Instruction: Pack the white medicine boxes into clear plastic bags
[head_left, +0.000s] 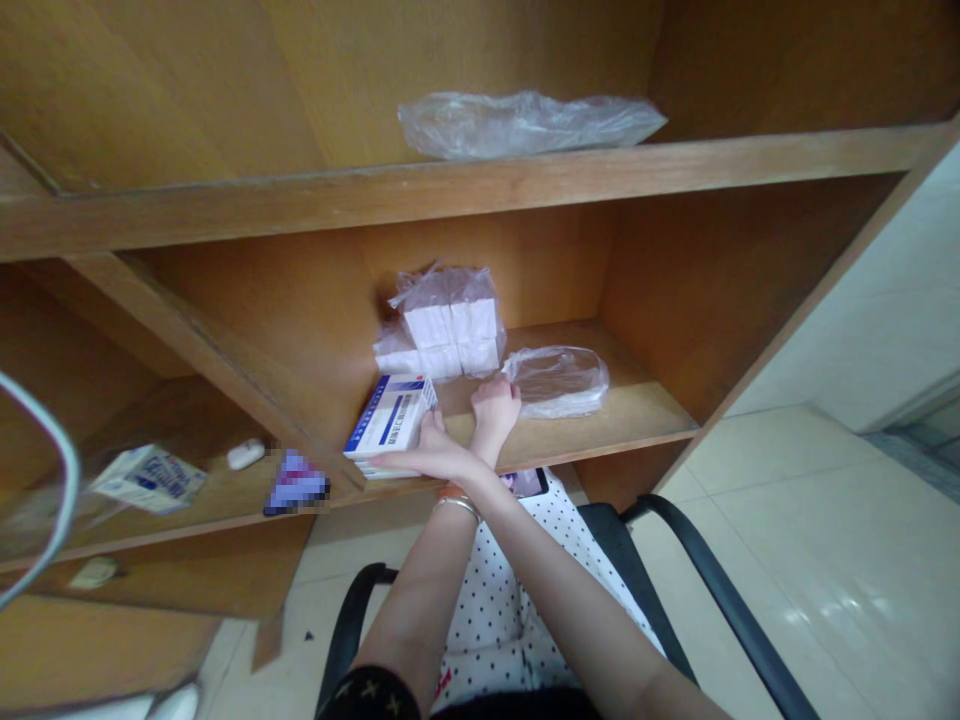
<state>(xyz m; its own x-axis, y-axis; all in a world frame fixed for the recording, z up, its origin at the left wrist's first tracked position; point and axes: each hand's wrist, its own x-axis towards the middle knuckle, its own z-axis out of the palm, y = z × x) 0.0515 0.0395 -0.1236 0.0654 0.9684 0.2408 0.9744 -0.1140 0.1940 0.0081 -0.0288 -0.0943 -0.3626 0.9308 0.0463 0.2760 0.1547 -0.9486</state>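
Note:
My forearms cross in front of the middle shelf. My right hand (431, 450) grips the near right corner of a white and blue printed medicine box (390, 415), thumb on its side and fingers along its front edge. The box lies on the shelf by the left divider and looks like part of a small stack. Further right, my left hand (495, 408) is closed with curled fingers at the edge of a clear plastic bag (559, 385), which lies flat on the shelf. Behind both hands sit plastic-wrapped bundles of white boxes (454, 325), one on top of another.
Another clear plastic bag (525, 125) lies on the upper shelf (300, 205). In the left compartment are a white and blue carton (150, 478), a small white object (245, 454) and a blurred purple item (297, 483). A phone (531, 483) rests on my lap, between chair armrests (697, 560).

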